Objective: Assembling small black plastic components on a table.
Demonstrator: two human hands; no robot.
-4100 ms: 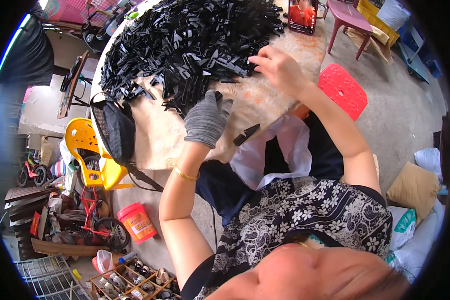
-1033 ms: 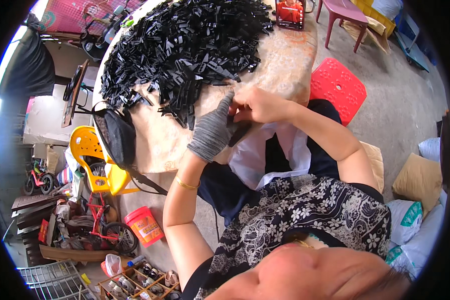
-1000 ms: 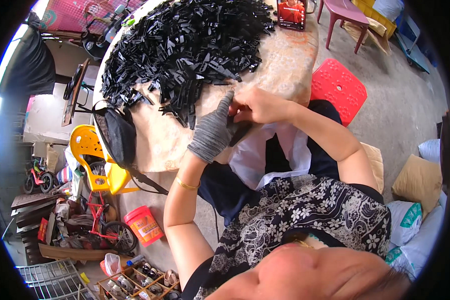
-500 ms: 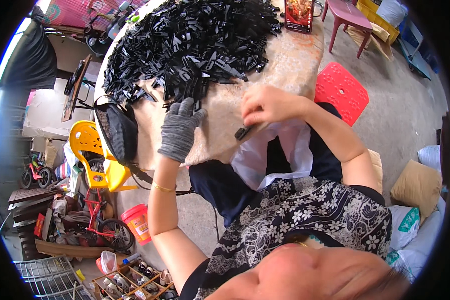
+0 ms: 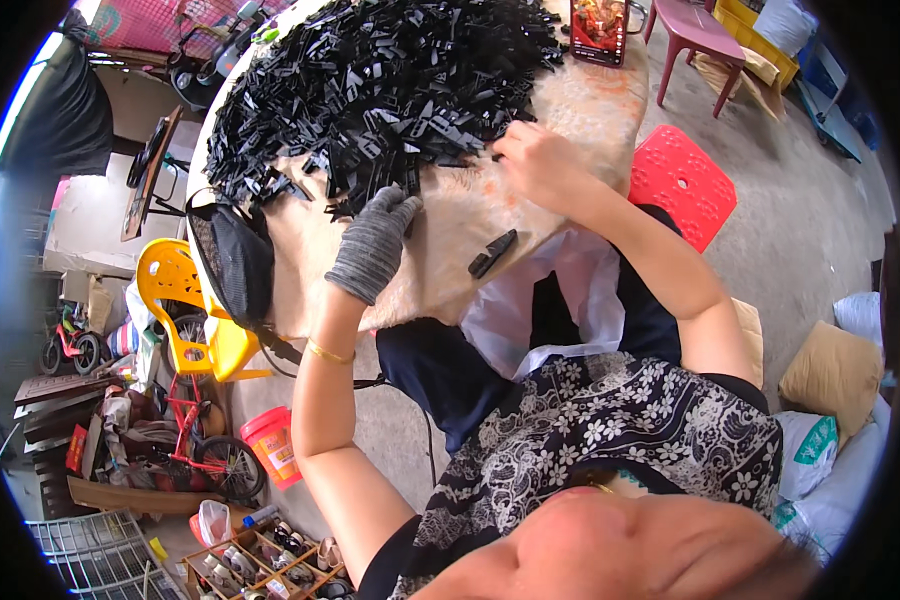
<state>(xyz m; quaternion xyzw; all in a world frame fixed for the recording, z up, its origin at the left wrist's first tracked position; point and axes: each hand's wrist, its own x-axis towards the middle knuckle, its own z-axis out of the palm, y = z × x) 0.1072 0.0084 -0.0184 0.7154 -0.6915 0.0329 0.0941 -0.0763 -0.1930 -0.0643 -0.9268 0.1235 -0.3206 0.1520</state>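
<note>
A large heap of small black plastic pieces (image 5: 370,95) covers the far part of the cloth-covered table (image 5: 440,285). My left hand (image 5: 370,248), in a grey knit glove, is closed at the heap's near edge. A dark piece shows beside its thumb. Bare, my right hand (image 5: 542,170) is bent at the heap's right edge with its fingers curled together. A dark bit shows at those fingertips, too small to make out. Near the table's front edge lies one longer black plastic piece (image 5: 492,254), apart from the heap and from both hands.
A phone (image 5: 600,32) stands upright at the table's far right. A black mesh bag (image 5: 232,255) hangs at the left edge, beside a yellow chair (image 5: 195,315). Right of the table is a red stool (image 5: 683,185). White plastic (image 5: 560,310) covers part of my lap.
My right hand has moved away from the long black piece, up to the heap's edge, leaving that piece fully visible on the table. My left hand has shifted slightly right.
</note>
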